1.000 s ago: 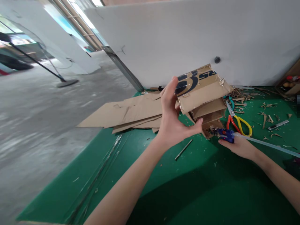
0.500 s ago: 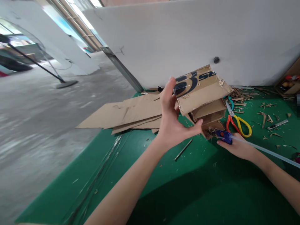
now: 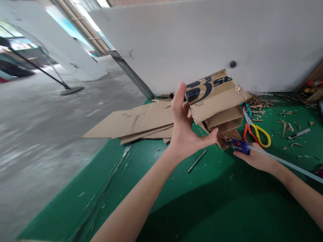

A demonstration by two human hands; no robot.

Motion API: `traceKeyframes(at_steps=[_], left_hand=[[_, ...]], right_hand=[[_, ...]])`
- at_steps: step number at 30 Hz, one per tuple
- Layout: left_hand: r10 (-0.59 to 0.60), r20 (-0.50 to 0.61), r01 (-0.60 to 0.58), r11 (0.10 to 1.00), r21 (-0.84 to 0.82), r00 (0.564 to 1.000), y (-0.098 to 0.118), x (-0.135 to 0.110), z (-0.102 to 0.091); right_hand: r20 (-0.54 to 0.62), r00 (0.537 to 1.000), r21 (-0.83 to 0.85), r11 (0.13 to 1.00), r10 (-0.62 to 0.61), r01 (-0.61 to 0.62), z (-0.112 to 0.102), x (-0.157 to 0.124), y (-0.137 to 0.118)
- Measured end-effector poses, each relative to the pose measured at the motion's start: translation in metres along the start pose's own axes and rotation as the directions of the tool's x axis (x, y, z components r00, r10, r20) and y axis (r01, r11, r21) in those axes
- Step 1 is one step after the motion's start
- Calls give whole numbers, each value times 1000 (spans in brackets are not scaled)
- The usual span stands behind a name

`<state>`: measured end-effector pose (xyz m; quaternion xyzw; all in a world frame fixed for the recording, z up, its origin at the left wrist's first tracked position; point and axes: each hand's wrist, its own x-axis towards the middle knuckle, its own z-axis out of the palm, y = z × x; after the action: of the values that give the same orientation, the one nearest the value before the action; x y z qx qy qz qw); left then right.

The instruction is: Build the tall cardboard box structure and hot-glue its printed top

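Note:
My left hand [image 3: 185,129] grips a folded cardboard structure [image 3: 217,101] from its left side, thumb along the lower edge. Dark printing marks its upper panel, and stacked cardboard layers show beneath. In my right hand [image 3: 259,158] is a blue hot glue gun [image 3: 241,146], with a long translucent glue stick [image 3: 287,162] running out of its back to the right. The gun's front end is at the lower cardboard layer; whether it touches cannot be made out. Just behind the gun lie scissors [image 3: 257,132] with one red and one yellow handle.
Flat cardboard sheets [image 3: 141,121] lie on the green tabletop [image 3: 121,188] at the left. A thin metal rod [image 3: 197,161] rests in front of the structure. Cardboard scraps [image 3: 257,104] and a utility knife [image 3: 299,133] are on the right. A white wall panel [image 3: 189,43] stands behind.
Hardly anything differs. My left hand has shifted very slightly left on the cardboard structure, while the glue gun keeps its place at the lower layer.

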<state>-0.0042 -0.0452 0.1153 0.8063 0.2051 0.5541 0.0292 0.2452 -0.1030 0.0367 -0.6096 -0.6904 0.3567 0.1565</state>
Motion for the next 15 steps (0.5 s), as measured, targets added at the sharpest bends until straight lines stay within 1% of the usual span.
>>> traceKeyframes(at_steps=[2,4,7,10,15], left_hand=[[-77,6,77,997,-27,997,3,-1,1],[-123,2,122,991,-50,992,5,-2,2],[-119,-9,118,991,-58,993,6,-3,3],[-122,-14,122,992,-29,992,5,-3,2],[-83,-9,83,996,16,997,3,0,0]], right_hand=[[3,1000,4,1000,-4,4,-1,0,-1],[9,1000,3,1000,0,0,-2,0,-2],[-2,1000,-7,1000,-24,24,-3,0,-2],[-24,998,15,998,-55,55,-3,0,-1],[-3,1000,66,998,14,-14,-3,-2,-1]])
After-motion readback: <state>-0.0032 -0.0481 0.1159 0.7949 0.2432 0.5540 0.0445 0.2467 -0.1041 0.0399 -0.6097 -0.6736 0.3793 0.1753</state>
